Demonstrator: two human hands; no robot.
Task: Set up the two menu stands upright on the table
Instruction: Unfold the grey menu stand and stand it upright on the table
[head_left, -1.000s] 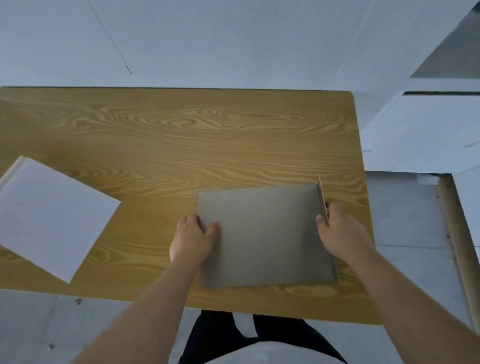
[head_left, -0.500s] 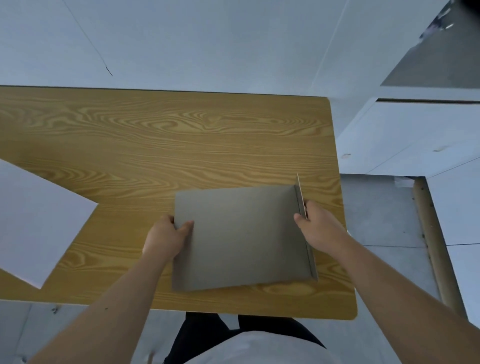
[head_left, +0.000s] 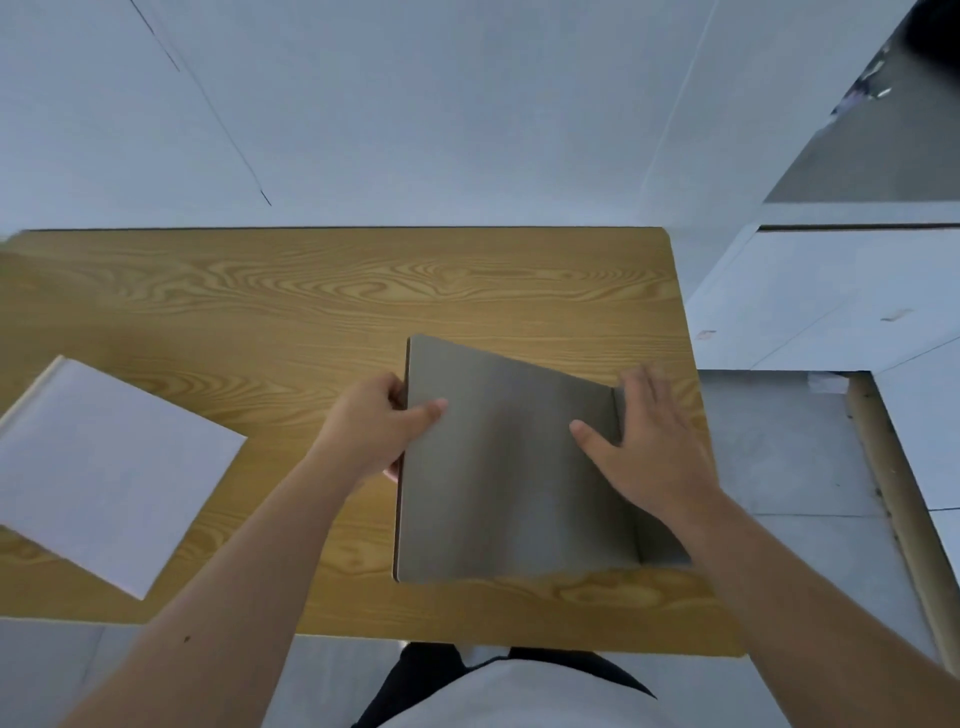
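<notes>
A grey menu stand (head_left: 498, 467) sits at the right front of the wooden table (head_left: 311, 301), its left edge raised off the tabletop so the big panel tilts. My left hand (head_left: 379, 431) grips that raised left edge, thumb on top. My right hand (head_left: 649, 447) lies flat with fingers spread on the stand's right side, over the fold by its narrow flap. A second, white menu stand (head_left: 104, 467) lies flat on the table at the left, untouched.
The table's right edge (head_left: 691, 415) runs just beside the grey stand, with grey floor tiles and white panels (head_left: 831, 301) beyond. A white wall stands behind the table. My torso is at the front edge.
My left hand has lifted the grey stand's left edge off the table, tilting the panel. My right hand has shifted from gripping the right flap to pressing flat on it.
</notes>
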